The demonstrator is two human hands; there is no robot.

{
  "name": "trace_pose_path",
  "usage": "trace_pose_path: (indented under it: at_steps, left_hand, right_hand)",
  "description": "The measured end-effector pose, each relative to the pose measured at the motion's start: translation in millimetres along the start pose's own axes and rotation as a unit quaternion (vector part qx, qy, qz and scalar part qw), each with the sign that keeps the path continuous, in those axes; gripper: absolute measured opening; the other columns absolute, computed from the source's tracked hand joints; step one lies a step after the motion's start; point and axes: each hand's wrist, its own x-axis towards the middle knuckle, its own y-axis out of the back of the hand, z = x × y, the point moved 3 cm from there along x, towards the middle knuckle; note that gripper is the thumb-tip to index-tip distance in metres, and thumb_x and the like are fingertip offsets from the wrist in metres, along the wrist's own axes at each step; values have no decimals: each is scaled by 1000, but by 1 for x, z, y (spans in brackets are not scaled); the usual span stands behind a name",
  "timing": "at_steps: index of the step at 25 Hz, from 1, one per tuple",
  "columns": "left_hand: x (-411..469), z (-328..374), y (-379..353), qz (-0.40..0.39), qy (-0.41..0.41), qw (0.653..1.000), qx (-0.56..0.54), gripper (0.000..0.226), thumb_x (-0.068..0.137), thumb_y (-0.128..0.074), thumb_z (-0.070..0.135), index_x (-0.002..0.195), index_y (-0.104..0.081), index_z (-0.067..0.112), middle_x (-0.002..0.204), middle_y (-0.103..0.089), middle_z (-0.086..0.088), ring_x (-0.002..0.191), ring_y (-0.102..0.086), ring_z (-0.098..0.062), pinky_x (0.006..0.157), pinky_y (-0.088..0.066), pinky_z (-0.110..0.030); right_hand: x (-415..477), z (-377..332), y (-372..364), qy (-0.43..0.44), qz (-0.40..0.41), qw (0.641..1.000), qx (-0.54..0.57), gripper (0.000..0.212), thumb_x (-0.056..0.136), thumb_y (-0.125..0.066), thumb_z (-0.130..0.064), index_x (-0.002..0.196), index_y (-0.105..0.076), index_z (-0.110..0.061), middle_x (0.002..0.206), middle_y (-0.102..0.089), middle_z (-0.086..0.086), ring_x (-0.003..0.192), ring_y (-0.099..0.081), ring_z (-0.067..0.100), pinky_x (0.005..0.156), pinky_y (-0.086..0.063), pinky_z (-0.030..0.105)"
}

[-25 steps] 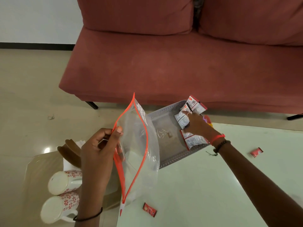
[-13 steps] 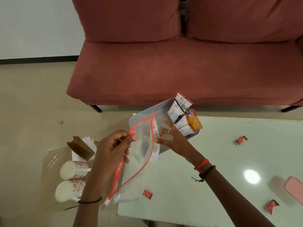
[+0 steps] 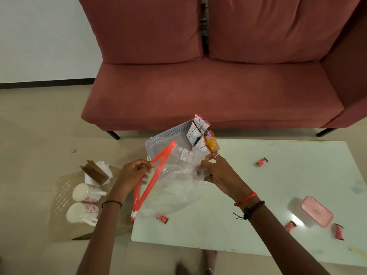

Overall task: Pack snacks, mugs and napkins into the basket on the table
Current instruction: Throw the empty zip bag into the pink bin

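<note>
Basket (image 3: 164, 136) of pale grey perforated plastic sits at the far left corner of the pale green surface (image 3: 258, 195), just above the middle of the frame, in front of a red sofa (image 3: 208, 92). Its right end holds white-and-red snack packets (image 3: 195, 132) standing on edge and an orange packet (image 3: 212, 142) beside them. Both hands hold a clear zip bag (image 3: 174, 181) with an orange-red seal strip (its mouth gapes open): the left hand (image 3: 131, 175) is closed on the strip, the right hand (image 3: 217, 173) pinches the crumpled plastic near the basket's right end. Small red wrapped sweets (image 3: 262, 162) lie scattered on the surface, and a pink lidded box (image 3: 316, 214) rests at lower right. At lower left, on a translucent side table (image 3: 63, 195), two white mugs (image 3: 85, 192) with red flower print lie on their sides next to a brown holder with white napkins (image 3: 101, 167).
</note>
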Motion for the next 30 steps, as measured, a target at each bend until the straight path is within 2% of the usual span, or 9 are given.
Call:
trace_pose_path:
  at_steps: [4,7,10,15,21,24,26,28,30]
  left_hand:
    - [-40,20,13,121,-16,992,37,23,92,-57,30,100,-65,10,94,-68,-13,86,-63,-28,84,-54,-40]
    - [-121,53,22,251,-182,951,10,28,89,-50,48,92,-67,26,73,-67,6,68,-64,-14,61,-51,-27]
    - [-204,57,-47,105,-259,959,42,18,81,-59,50,90,-66,36,83,-69,11,69,-63,4,58,-46,-5]
    - [-256,-3,-140,-15,-98,938,333,105,69,-67,63,149,-16,19,157,-18,-3,141,-30,-22,111,-37,-44]
    - [-292,-16,-216,-159,-65,971,164,51,77,-71,43,121,-59,21,109,-70,-1,83,-62,-3,64,-45,-8]
    - [-299,-9,-243,-137,-67,980,128,28,84,-65,25,109,-65,13,88,-69,0,85,-65,-17,67,-44,-22]
    - [-299,-6,-261,-143,-33,981,127,35,82,-67,23,115,-56,16,87,-66,0,92,-63,-23,78,-46,-28]
    - [-295,-3,-280,-157,-14,976,148,50,80,-69,22,123,-44,18,92,-66,-1,97,-61,-25,90,-47,-35]
    - [-290,4,-303,-186,-30,972,140,59,81,-67,16,132,-37,17,94,-66,-3,98,-59,-23,89,-45,-32]
  right_hand:
    - [-36,0,24,8,70,997,-26,26,86,-54,4,107,-47,-9,84,-63,19,64,-61,23,67,-57,32]
    - [-67,9,46,23,138,989,-48,27,84,-52,6,108,-51,-6,78,-64,21,63,-60,25,75,-56,39]
    - [-106,21,60,45,144,987,-54,26,82,-50,5,106,-54,-6,74,-64,19,60,-58,23,75,-56,39]
    - [-178,51,85,24,20,994,101,13,92,-46,3,95,-57,-3,70,-60,9,57,-60,21,61,-60,31]
    - [-245,87,135,-53,-38,967,245,22,97,-44,-8,91,-65,-3,79,-70,8,62,-68,11,60,-59,20]
    - [-265,93,173,62,146,987,-11,29,86,-61,-3,113,-55,-10,107,-57,14,79,-64,15,64,-56,22]
    - [-285,92,197,187,268,897,-297,61,76,-70,-4,129,-47,-22,126,-47,9,107,-54,18,86,-52,27]
    - [-302,95,209,295,229,829,-416,62,80,-66,-5,135,-46,-25,139,-46,2,126,-44,16,105,-41,28]
    - [-312,107,233,270,131,871,-390,51,89,-59,-13,136,-47,-26,142,-46,-12,135,-39,9,113,-32,28]
